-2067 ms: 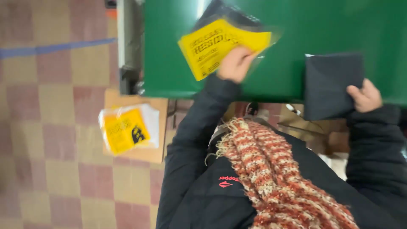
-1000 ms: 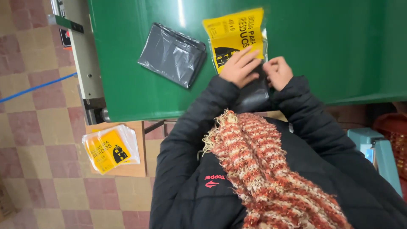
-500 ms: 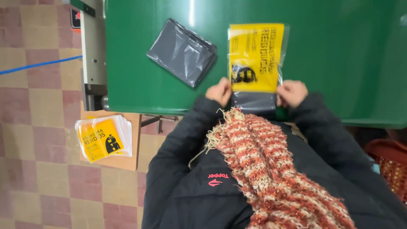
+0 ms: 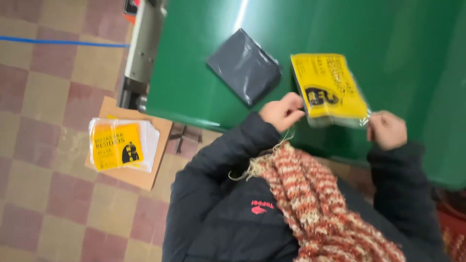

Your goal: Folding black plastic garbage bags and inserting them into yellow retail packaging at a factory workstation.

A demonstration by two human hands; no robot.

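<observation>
Seen from the head camera: left hand (image 4: 282,111) and right hand (image 4: 386,129), set apart, pinch the near corners of a yellow packet (image 4: 329,87) near the green table's (image 4: 204,63) front edge; a dark folded bag (image 4: 245,66) lies beside it.

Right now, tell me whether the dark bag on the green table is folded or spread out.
Folded. The dark bag lies as a compact, flat rectangle on the green table, apart from both hands.

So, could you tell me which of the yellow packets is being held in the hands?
The yellow packet on the green table, pinched between left hand and right hand; the other packet lies on floor cardboard.
</observation>
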